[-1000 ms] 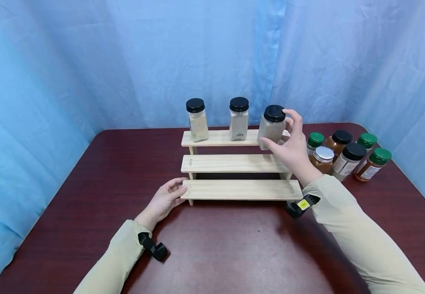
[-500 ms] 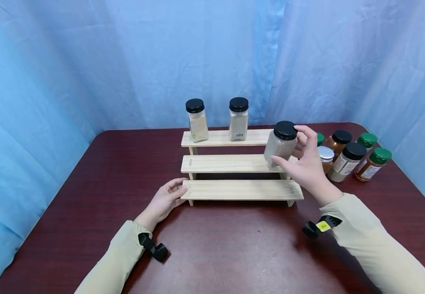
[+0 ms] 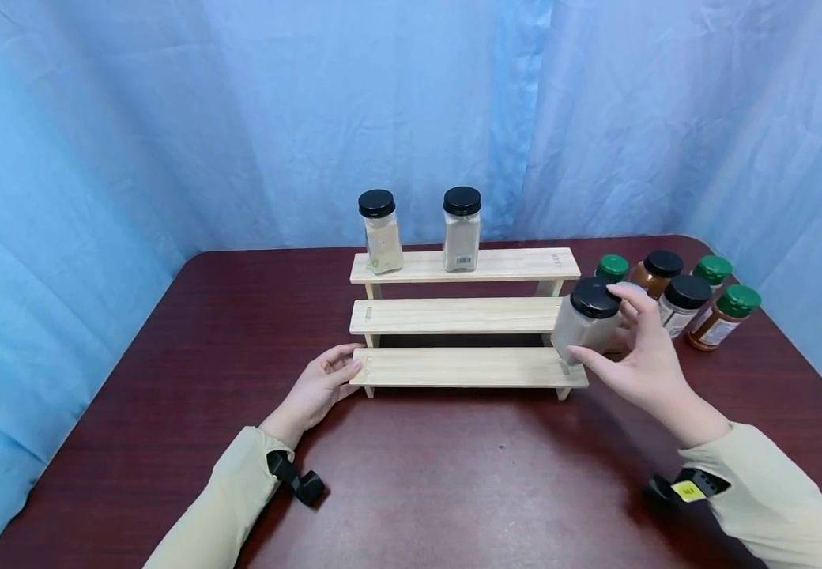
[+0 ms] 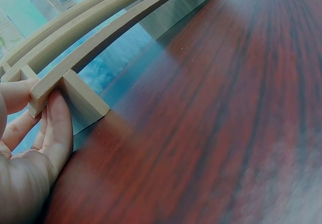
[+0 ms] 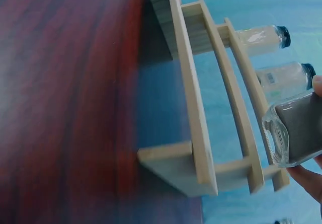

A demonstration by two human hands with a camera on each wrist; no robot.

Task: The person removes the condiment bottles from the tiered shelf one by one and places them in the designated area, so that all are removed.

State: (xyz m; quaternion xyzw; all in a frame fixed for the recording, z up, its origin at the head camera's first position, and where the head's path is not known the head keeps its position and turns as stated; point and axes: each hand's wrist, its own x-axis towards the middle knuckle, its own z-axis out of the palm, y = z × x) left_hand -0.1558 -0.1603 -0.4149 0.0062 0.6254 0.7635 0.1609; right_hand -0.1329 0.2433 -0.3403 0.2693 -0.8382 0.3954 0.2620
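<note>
A three-step wooden rack point(image 3: 461, 367) stands on the table. My left hand point(image 3: 317, 389) pinches the left end of its lowest board, thumb on top and fingers beneath, as the left wrist view shows. My right hand point(image 3: 639, 359) grips a clear spice jar point(image 3: 585, 332) with a black lid, holding it tilted off the rack's right end. Grey powder shows through its glass in the right wrist view. On the top board stand two more black-lidded jars, a left jar point(image 3: 383, 241) and a middle jar point(image 3: 461, 237).
Several other spice jars stand at the table's right: a green-lidded jar point(image 3: 725, 316), a black-lidded jar point(image 3: 684, 302) and a brown jar point(image 3: 656, 273) among them. Blue curtains point(image 3: 311, 118) hang behind and beside the dark red table point(image 3: 454, 474).
My right hand has carried the black-lidded jar from the top board's right end down, toward me and to the right. My left hand keeps its place on the rack.
</note>
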